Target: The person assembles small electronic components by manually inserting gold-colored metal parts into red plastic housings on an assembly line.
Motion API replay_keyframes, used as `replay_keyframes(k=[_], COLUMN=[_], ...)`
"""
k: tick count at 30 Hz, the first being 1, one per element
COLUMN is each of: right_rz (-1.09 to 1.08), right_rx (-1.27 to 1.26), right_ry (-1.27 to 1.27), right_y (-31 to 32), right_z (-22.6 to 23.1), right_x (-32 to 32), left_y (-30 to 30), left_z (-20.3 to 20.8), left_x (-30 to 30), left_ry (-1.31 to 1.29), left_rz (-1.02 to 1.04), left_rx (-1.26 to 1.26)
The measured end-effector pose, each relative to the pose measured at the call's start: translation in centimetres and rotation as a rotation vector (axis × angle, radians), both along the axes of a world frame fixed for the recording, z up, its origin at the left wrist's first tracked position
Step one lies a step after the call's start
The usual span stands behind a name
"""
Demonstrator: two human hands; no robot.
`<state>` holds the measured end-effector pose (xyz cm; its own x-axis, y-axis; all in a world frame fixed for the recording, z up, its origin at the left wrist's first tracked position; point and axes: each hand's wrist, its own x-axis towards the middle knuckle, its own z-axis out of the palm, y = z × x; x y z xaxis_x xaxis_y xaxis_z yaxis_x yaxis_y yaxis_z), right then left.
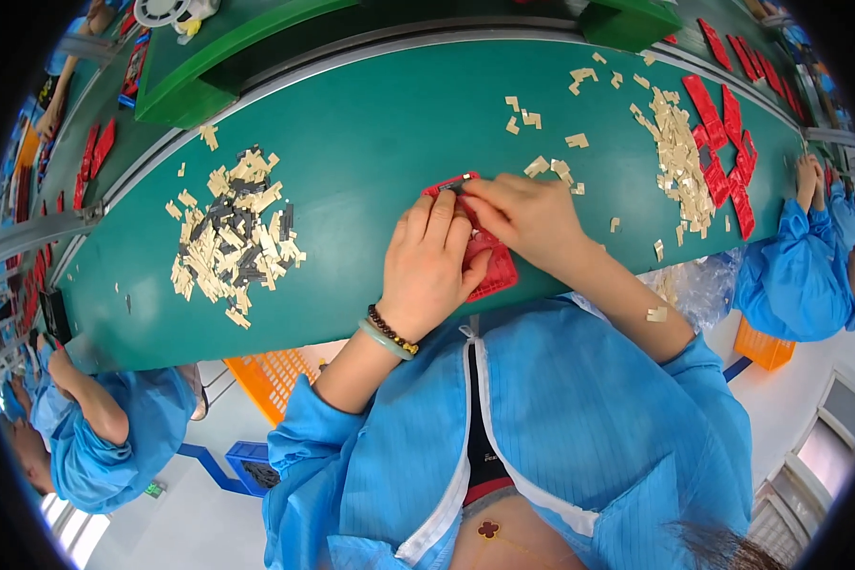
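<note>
A red plastic tray-like part (497, 275) lies on the green work surface right in front of me, largely covered by my hands. My left hand (429, 249) is closed over its left side, fingers on top and thumb across its lower middle. At the part's far end, the fingers of my right hand (532, 217) are pressed together beside a small dark grey piece (454, 187). What those fingertips pinch is too small to make out. To the left, a heap of cream-coloured flat strips (195, 258) is mixed with dark grey strips (220, 214).
Small cream L-shaped pieces (679, 161) are heaped on the right, with strays scattered nearby. Several red parts (731, 161) lie beyond them. Green raised stands (190, 81) edge the far side. Co-workers in blue (798, 271) sit on both sides. An orange crate (274, 380) stands below.
</note>
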<state>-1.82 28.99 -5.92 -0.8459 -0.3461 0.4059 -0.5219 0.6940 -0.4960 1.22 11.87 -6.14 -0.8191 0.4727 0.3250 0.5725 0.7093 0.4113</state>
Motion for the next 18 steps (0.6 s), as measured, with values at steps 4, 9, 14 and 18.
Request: replay_keyframes(k=[4,9,14,18], right_rz=[-0.015,0.167,0.52,0.448], right_rx=[0.105,0.002,0.098,0.147], right_ry=[0.034,-0.071,-0.106,-0.072], right_y=[1.4,2.8,2.9,3.4], right_z=[-0.6,1.3,1.6,0.8], right_x=[-0.2,2.9,4.2,4.8], left_y=[0.4,1.5,1.1,0.8], left_z=[0.7,0.2,0.0,0.4], left_x=[-0.3,-1.6,-1.7,-1.7], left_ry=[0.016,0.074,0.105,0.057], left_rz=[0.011,0.07,0.079,-0.014], left_rx=[-0.003,-0.082,-0.112,-0.178])
